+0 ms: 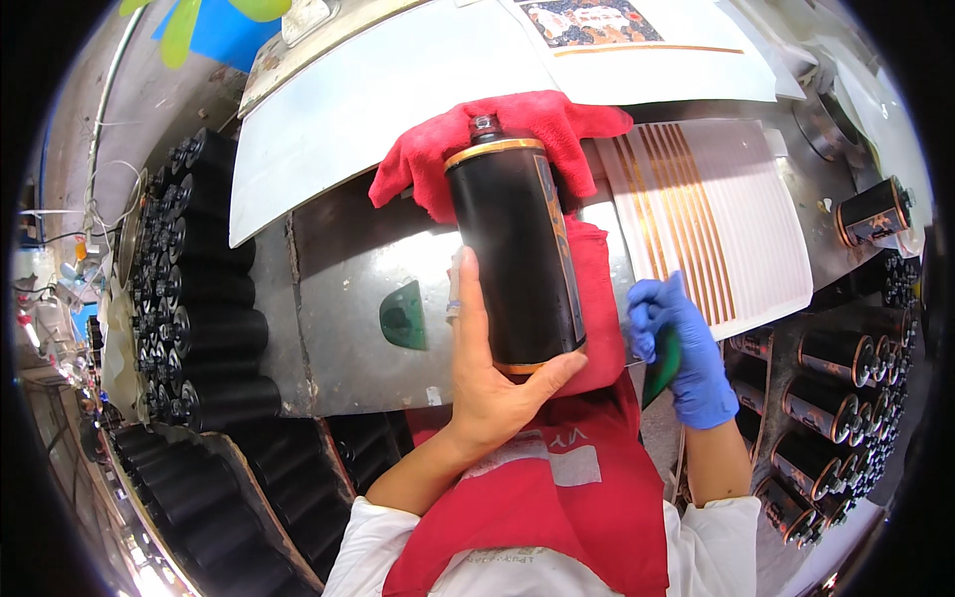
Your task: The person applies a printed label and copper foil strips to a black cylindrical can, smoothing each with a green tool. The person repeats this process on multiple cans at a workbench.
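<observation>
A black cylindrical bottle (502, 259) with gold bands at both ends lies in front of me, its clear stopper end pointing away. A patterned label runs along its right side. My bare left hand (497, 388) cups the near end, thumb to the right and fingers along the left side. A red cloth (418, 164) is bunched under the far end. To the right, my right hand (686, 348) in a blue glove is closed on a green scraper (661, 370), apart from the bottle. A second green scraper (404, 315) lies on the metal table to the left.
Right of the bottle, a white sheet (776, 219) carries several gold strips (686, 214). A printed label sheet (592, 22) lies on white board (398, 109) at the back. Black bottles fill racks (214, 338) left and right (821, 408); one bottle (873, 212) stands at the table's right end.
</observation>
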Motion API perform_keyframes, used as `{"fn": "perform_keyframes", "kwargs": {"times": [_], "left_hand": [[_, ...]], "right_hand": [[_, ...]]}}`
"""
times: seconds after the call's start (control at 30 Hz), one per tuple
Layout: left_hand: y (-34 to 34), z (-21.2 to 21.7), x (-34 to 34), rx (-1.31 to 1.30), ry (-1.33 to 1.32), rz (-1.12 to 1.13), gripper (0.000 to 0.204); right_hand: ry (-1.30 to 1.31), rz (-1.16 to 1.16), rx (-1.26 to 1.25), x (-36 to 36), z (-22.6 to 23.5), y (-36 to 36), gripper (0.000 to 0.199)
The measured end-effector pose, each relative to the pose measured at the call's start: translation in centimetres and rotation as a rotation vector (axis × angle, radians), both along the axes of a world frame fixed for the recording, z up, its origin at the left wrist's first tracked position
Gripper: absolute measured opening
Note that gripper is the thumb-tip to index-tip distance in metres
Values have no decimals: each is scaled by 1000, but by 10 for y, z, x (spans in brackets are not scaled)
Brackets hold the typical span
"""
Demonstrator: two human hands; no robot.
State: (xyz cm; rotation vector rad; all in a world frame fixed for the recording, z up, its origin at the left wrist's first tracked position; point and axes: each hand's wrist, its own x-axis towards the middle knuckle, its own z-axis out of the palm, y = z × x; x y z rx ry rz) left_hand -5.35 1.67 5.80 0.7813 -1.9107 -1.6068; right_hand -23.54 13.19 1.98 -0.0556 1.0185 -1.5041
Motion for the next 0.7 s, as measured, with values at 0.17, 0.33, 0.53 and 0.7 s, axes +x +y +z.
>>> {"fn": "perform_keyframes", "kwargs": {"times": [0.17,0.33,0.53,0.7], "left_hand": [[-5,3,-3,-400,-24,-28,120],[-10,-17,4,-504,-53,-45,111],[-11,-11,16,-543,-140,24,104],[-13,17,1,-998,-314,-71,94]], "right_hand": [[293,-216,176,8,38,18,30],[980,-108,6,70,70,6,34],[1040,-84,321,54,48,21,29],[1150,13,97,91,67,9,33]]}}
